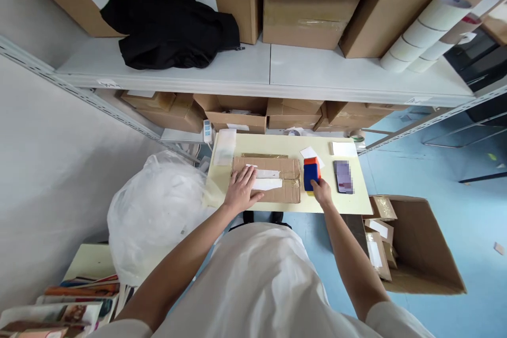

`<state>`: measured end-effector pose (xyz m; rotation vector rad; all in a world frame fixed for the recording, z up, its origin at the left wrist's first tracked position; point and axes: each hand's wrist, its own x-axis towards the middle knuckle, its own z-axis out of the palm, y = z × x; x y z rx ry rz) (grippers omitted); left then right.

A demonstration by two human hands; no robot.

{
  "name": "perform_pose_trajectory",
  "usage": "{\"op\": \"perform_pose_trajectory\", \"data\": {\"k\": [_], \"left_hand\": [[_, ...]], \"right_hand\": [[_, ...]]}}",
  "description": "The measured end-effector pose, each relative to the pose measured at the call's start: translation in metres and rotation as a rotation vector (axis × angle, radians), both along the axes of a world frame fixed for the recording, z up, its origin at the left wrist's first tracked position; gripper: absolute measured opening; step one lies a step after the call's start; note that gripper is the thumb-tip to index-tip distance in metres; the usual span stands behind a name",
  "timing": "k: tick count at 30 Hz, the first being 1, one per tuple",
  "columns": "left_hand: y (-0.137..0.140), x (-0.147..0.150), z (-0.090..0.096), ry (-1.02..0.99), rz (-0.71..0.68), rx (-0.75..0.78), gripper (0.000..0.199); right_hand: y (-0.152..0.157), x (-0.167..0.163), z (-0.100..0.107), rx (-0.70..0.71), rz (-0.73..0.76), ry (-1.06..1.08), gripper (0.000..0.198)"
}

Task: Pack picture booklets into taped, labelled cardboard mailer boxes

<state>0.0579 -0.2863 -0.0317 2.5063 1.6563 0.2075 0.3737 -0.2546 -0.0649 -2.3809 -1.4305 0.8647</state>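
Note:
A flat brown cardboard box (pixel 269 196) lies on the pale yellow table (pixel 338 203), with torn white label strips (pixel 267 184) and shiny tape at its right end. My left hand (pixel 242 187) rests on the box's left part, fingers stretched out across the cardboard and label. Just right of the box, my right hand (pixel 322 191) is closed round a blue and orange tape dispenser (pixel 311 173). A white slip of paper (pixel 307 153) lies partly behind the dispenser. Farther right is a phone (pixel 343 177) with a blurred screen.
Metal shelving (pixel 237 82) with cardboard boxes stands over the table's back. A large bag of clear plastic (pixel 154 211) bulges at the left. To the right, an open carton (pixel 428 243) on the floor holds several small parcels. White paper (pixel 344 149) lies at the back right corner.

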Motion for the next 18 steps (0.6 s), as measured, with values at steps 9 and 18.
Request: {"op": "perform_pose_trajectory", "data": {"k": [9, 18], "left_hand": [[-0.004, -0.001, 0.003, -0.066, -0.037, -0.011, 0.075], [0.001, 0.006, 0.015, -0.277, 0.095, -0.088, 0.058]], "right_hand": [[0.028, -0.004, 0.113, 0.338, 0.206, 0.645, 0.051], [0.057, -0.037, 0.103, -0.021, 0.493, 0.684, 0.055]]}}
